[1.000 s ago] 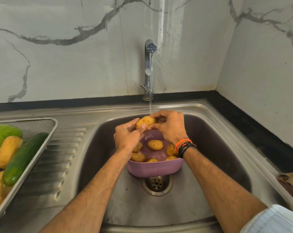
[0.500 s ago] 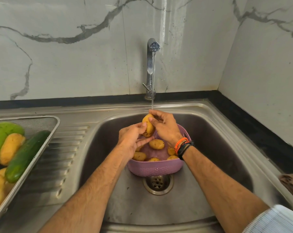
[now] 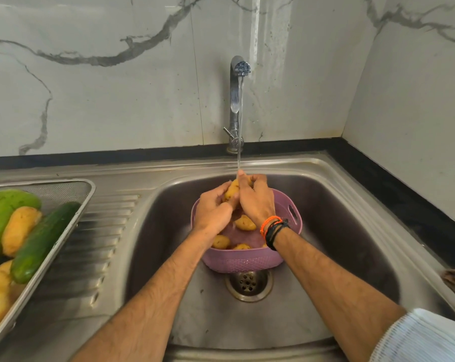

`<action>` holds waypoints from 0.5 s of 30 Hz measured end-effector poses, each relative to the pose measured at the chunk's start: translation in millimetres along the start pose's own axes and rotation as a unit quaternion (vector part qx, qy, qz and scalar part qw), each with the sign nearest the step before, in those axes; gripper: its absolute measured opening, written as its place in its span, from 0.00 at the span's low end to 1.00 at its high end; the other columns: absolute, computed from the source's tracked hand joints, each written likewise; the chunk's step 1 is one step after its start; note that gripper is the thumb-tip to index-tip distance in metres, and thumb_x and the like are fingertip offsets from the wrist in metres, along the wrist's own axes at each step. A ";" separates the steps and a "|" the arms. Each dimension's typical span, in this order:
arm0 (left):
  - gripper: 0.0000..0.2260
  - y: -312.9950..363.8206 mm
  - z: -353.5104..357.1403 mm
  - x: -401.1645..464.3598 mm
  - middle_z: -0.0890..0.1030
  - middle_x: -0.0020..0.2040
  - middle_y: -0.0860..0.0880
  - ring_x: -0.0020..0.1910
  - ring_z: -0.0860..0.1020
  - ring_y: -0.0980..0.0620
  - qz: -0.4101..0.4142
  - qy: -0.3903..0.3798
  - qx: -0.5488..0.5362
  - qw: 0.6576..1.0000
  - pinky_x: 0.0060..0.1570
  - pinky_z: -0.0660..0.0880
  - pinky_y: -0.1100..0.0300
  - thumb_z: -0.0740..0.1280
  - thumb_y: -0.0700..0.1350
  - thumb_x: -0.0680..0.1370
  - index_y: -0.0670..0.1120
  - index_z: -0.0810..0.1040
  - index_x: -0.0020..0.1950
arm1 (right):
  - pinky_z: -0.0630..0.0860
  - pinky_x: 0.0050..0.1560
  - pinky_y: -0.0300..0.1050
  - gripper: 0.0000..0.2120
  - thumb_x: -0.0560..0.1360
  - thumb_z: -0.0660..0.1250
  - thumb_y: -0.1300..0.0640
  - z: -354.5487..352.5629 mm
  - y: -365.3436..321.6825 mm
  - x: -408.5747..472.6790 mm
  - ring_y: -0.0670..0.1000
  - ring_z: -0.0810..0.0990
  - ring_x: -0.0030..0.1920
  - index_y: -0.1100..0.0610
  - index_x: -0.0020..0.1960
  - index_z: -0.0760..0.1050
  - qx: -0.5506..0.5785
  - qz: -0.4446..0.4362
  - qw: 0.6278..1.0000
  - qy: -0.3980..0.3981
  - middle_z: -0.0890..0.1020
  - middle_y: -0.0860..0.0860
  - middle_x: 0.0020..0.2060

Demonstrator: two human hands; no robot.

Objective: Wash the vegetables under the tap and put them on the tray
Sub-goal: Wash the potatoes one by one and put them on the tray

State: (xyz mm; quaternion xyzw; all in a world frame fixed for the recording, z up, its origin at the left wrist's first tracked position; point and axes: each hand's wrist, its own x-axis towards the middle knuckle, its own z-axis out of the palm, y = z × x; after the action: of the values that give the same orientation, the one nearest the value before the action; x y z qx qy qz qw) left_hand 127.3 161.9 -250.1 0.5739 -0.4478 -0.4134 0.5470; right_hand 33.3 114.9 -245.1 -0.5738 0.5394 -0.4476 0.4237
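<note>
Both hands grip one potato [image 3: 231,190] above the pink basket [image 3: 250,262], which sits in the sink [image 3: 352,231] just behind the drain [image 3: 248,283]; the left hand [image 3: 213,212] curls round its near side and the right hand [image 3: 255,198] wraps over its top, where the thin stream from the tap [image 3: 237,100] lands. More potatoes [image 3: 244,222] lie in the basket under the wrists; on the draining board at the left the metal tray [image 3: 72,218] holds a cucumber [image 3: 42,240], a large green vegetable [image 3: 1,218] and yellow ones [image 3: 20,229].
</note>
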 end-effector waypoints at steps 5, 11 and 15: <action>0.18 -5.0 -5.0 3.5 0.86 0.51 0.54 0.55 0.83 0.52 0.022 -0.013 0.064 0.998 0.57 0.80 0.46 0.71 0.43 0.75 0.64 0.81 0.60 | 0.75 0.58 0.50 0.19 0.82 0.57 0.41 8.4 -2.1 8.8 0.55 0.80 0.54 0.53 0.56 0.77 0.009 0.015 1.000 -0.023 0.83 0.54 0.51; 0.11 9.0 0.4 -2.4 0.83 0.56 0.37 0.54 0.83 0.42 -0.090 -0.003 -0.142 0.986 0.47 0.83 0.53 0.61 0.38 0.83 0.37 0.79 0.63 | 0.77 0.60 0.57 0.14 0.78 0.64 0.43 0.6 -1.3 13.0 0.52 0.82 0.50 0.51 0.44 0.82 0.028 -0.014 0.999 -0.042 0.85 0.48 0.42; 0.14 10.8 -0.5 -3.2 0.82 0.58 0.39 0.58 0.81 0.42 -0.073 0.009 -0.143 0.987 0.48 0.83 0.54 0.60 0.37 0.84 0.37 0.76 0.67 | 0.78 0.59 0.54 0.09 0.79 0.64 0.49 5.9 -5.4 7.0 0.51 0.81 0.49 0.52 0.49 0.80 0.020 -0.037 0.998 -0.037 0.84 0.49 0.45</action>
State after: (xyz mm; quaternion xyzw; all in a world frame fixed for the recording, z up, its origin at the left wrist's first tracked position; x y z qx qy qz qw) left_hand 126.3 165.2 -239.3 0.5246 -0.3362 -0.5065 0.5960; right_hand 40.5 108.3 -240.9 -0.6008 0.4928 -0.4518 0.4383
